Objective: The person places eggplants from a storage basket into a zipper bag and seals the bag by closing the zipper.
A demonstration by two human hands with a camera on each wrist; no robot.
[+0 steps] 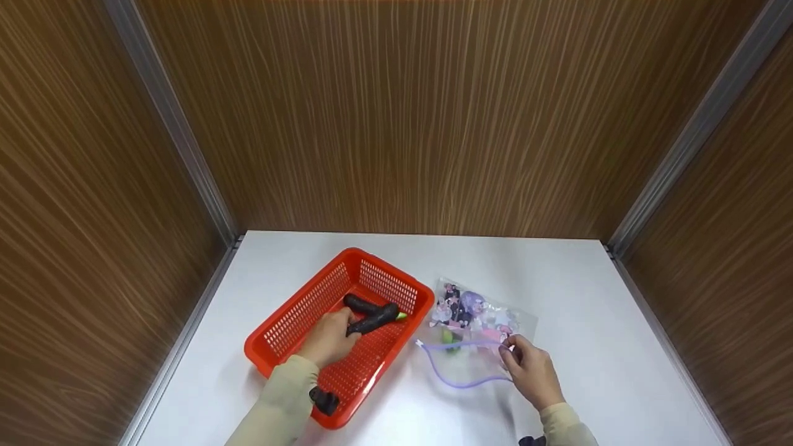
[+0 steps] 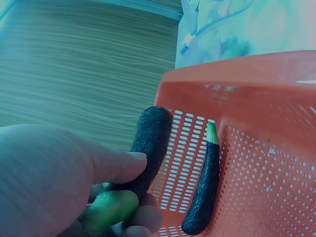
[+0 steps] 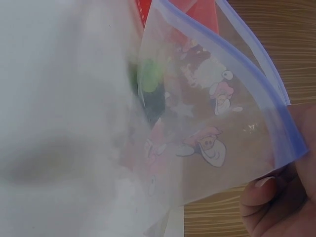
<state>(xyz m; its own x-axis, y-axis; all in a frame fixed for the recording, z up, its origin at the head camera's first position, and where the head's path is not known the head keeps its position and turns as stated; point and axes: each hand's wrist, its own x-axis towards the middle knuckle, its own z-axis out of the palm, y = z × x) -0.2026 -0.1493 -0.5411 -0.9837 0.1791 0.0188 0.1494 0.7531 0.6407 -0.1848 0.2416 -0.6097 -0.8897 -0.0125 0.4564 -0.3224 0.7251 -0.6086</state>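
Note:
My left hand [image 1: 328, 339] grips a long dark eggplant [image 1: 375, 321] by its green stem end, over the red basket [image 1: 302, 296]. A second eggplant [image 2: 202, 192] lies on the basket floor, its green tip pointing away from the hand in the left wrist view. On the right, my right hand [image 1: 536, 375] pinches the purple zip edge of a clear plastic bag [image 3: 202, 143] printed with cartoon figures. The bag's mouth gapes toward me. A green and dark thing [image 3: 150, 74] shows through the plastic, probably another eggplant.
The basket stands on a white table [image 1: 204, 390], left of the bag. Brown wood-patterned panels [image 1: 409, 124] rise behind and on both sides, with metal strips [image 1: 179, 130] at the corners.

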